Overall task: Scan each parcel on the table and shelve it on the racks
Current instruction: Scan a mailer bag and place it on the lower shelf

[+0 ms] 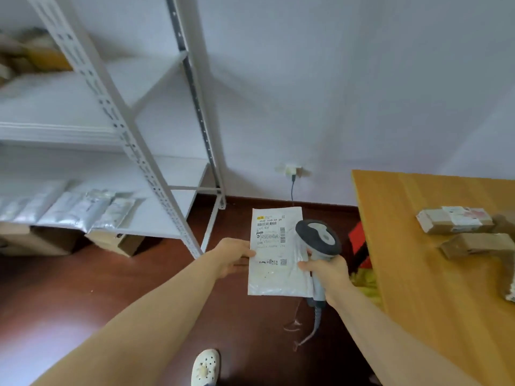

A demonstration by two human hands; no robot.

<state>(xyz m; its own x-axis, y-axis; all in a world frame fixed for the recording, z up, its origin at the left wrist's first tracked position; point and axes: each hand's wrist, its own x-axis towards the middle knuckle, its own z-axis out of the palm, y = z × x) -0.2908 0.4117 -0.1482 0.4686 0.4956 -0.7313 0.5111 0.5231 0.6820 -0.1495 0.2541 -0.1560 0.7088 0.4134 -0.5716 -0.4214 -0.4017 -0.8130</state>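
Between bench (418, 246) and rack (156, 190), holds parcel (274, 263) with long axis pointing away, left fingers (246, 253), nearer the rack, pinching its left edge, right fingers (305, 265) wrapped round scanner (320, 238) beside it.

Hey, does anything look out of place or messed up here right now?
Nothing damaged. The silver mailers on the lower shelf lie overlapping and askew, and red and yellow things sit heaped on the floor beside the table. The held parcel looks intact.
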